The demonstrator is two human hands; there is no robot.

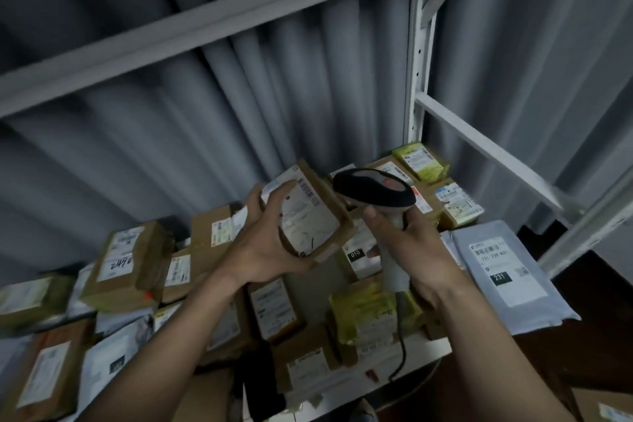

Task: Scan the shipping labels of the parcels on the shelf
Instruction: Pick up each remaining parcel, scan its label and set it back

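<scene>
My left hand [263, 247] grips a small brown cardboard parcel [310, 216] above the shelf pile; my right hand [416, 243] holds the grey-black handheld scanner [375, 197]. Tilted label, possible misread of neighbouring barcodes.

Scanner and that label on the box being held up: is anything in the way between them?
Nothing visible. The scanner, gripped by the right hand, has its head right beside the box in the left hand. The label faces up, though the thumb covers one corner.

One scanner [375, 190], many parcels [130, 260].
</scene>
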